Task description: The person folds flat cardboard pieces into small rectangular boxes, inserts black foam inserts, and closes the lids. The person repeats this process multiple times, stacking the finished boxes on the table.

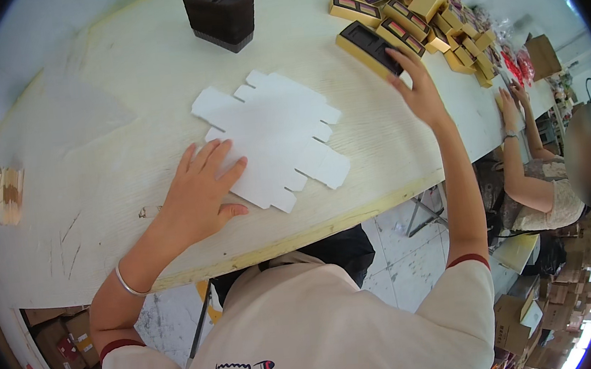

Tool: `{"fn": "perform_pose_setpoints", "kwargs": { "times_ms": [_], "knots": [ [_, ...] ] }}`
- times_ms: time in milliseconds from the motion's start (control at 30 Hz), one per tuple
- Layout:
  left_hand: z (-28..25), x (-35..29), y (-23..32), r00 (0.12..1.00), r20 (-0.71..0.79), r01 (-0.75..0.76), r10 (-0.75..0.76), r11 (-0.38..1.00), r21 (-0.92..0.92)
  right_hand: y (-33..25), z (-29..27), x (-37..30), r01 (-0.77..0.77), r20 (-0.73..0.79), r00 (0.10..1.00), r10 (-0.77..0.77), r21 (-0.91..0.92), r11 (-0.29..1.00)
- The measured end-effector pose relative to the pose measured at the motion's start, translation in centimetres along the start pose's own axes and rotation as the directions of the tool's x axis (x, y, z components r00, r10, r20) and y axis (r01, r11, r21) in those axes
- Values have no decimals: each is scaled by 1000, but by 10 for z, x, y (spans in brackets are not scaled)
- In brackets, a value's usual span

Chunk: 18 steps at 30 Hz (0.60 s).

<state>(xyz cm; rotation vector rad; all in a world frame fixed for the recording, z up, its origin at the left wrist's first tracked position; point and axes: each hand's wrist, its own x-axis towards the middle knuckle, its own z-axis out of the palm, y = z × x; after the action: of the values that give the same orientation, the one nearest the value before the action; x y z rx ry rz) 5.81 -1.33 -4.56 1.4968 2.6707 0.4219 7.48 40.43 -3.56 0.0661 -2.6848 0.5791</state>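
Observation:
A flat white die-cut cardboard blank point(279, 122) with slotted flaps lies on the table in front of me. My left hand point(200, 193) rests with spread fingers on its left edge, palm down, holding nothing. Farther off to the right, my right hand point(418, 91) has its thumb and fingers closed about the near end of a gold box point(368, 48) with a black insert. That box sits on the table beside a pile of similar gold boxes point(407, 17), several of which show coloured panels.
A stack of dark plastic trays point(222, 17) stands at the far side of the table point(107, 224). Gold-and-cream pieces point(5, 195) lie at the left edge. At the right, another person point(534, 183) works at the same table. Cardboard cartons point(568, 286) are piled behind that person.

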Motion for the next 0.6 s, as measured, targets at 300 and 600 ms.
{"fn": "perform_pose_setpoints", "kwargs": {
  "times_ms": [300,600],
  "knots": [
    [-3,12,10,991,107,-64,75,993,-102,-64,33,-6,266,11,964,-266,-41,963],
    [1,24,19,994,47,-96,101,991,-91,-146,64,-72,403,190,875,-445,223,888]
  ]
}}
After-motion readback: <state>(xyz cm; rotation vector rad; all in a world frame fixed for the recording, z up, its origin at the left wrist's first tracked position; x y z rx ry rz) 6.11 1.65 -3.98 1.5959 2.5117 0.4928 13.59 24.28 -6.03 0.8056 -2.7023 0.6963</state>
